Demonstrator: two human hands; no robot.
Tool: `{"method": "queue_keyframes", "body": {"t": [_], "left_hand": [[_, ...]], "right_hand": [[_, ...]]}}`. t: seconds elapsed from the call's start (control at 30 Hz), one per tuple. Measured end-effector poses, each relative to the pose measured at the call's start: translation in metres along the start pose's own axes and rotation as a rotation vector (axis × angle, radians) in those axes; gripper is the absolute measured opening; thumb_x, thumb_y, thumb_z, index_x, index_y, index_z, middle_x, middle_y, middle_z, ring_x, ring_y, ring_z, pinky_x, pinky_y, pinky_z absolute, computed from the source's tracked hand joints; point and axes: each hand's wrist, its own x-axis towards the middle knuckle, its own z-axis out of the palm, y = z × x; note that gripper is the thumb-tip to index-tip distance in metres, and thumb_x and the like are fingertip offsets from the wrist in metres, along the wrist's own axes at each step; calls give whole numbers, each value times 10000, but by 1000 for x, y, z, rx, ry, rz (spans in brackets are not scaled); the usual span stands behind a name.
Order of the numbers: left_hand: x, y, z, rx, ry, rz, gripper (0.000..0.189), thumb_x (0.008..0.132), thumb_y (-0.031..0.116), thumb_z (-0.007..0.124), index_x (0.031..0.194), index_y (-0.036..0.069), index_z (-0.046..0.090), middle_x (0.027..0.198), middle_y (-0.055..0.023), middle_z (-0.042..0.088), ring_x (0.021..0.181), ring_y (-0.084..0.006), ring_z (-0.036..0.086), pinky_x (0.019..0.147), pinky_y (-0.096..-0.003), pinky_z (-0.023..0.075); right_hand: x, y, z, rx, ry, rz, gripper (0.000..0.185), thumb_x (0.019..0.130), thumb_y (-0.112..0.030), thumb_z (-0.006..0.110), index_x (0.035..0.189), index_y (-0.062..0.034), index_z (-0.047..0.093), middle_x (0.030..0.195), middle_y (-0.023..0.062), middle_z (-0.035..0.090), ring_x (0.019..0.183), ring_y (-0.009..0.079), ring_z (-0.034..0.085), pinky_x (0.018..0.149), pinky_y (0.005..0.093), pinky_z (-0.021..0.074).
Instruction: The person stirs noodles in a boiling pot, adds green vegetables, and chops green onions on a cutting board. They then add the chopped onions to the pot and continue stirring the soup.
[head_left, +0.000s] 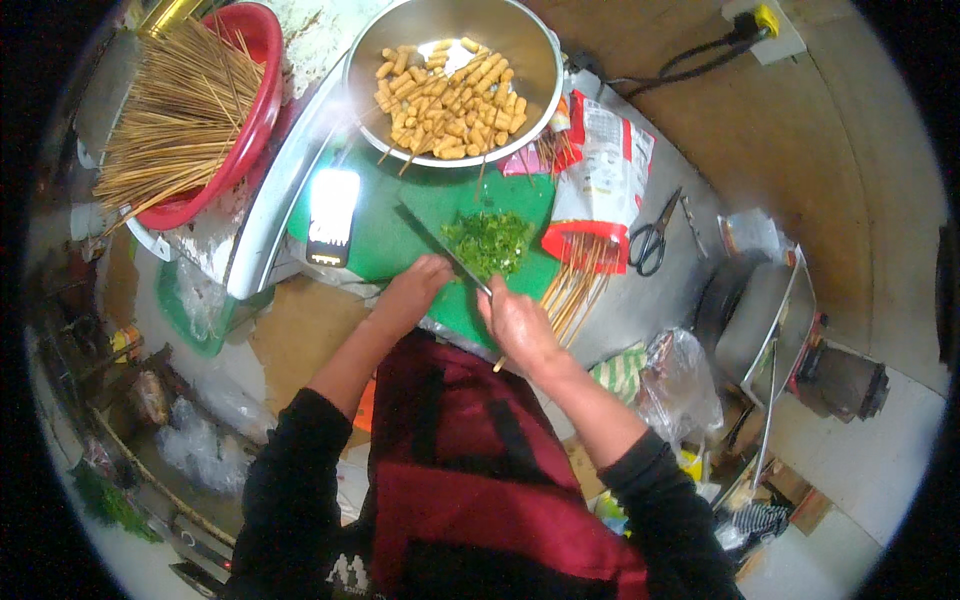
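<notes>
My right hand (519, 321) grips the handle of a kitchen knife (442, 244), its blade slanting up and left across the green cutting board (382, 202). Against the blade's right side lies a heap of chopped green herbs (491, 240). My left hand (418, 283) rests at the board's near edge, left of the blade, with fingers curled close to it. Whatever may be under those fingers is hidden. A smartphone (332, 217) with a bright screen lies on the board's left side. Beyond the board stands a steel bowl (551, 82) of short golden-brown food pieces (457, 112), some on skewers.
A red basin (274, 82) of bamboo skewers (180, 120) stands at the far left. To the right, an opened bag (600, 165) spills wooden sticks (574, 292) toward me. Scissors (654, 236) lie beside it. Plastic bags (679, 382) sit near my right forearm.
</notes>
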Motion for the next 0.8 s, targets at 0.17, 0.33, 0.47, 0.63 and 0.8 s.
{"method": "queue_keyframes", "body": {"t": [0.17, 0.33, 0.47, 0.63, 0.8], "left_hand": [[18, 8, -7, 81, -76, 25, 342, 916, 87, 571, 1252, 61, 624, 1333, -158, 590, 1310, -380, 550, 1119, -474, 468], [60, -3, -36, 321, -21, 242, 462, 891, 244, 752, 1287, 55, 607, 1427, -160, 548, 1377, -390, 501, 1157, -550, 422], [66, -16, -42, 211, -79, 205, 536, 856, 285, 819, 1282, 45, 598, 1405, -183, 561, 1330, -408, 532, 1142, -516, 445], [38, 2, -15, 162, 17, -24, 517, 853, 209, 833, 1267, 17, 591, 1350, -207, 550, 1248, -426, 571, 1057, -469, 515], [13, 23, -14, 43, 132, -156, 434, 903, 125, 778, 1279, 12, 593, 1299, -190, 580, 1233, -402, 580, 1021, -458, 538]], "right_hand": [[-45, 23, -33, -28, -19, 59, 231, 1057, -235, 620, 1056, -12, 560, 759, 291, 684, 687, 511, 672, 607, 581, 543], [-74, 36, -37, 125, 101, 174, 221, 1063, -225, 611, 1068, -12, 556, 789, 308, 679, 768, 530, 673, 643, 605, 526], [-75, 34, -29, 176, 145, 232, 225, 1071, -239, 601, 1078, -18, 561, 798, 314, 677, 787, 530, 673, 652, 604, 523], [-66, 21, -23, 158, 156, 183, 245, 1071, -260, 602, 1082, -19, 560, 801, 299, 687, 767, 517, 677, 637, 592, 529], [-58, 3, -22, 90, 142, 95, 233, 1055, -236, 622, 1042, -17, 542, 789, 272, 694, 744, 501, 684, 630, 579, 539]]}}
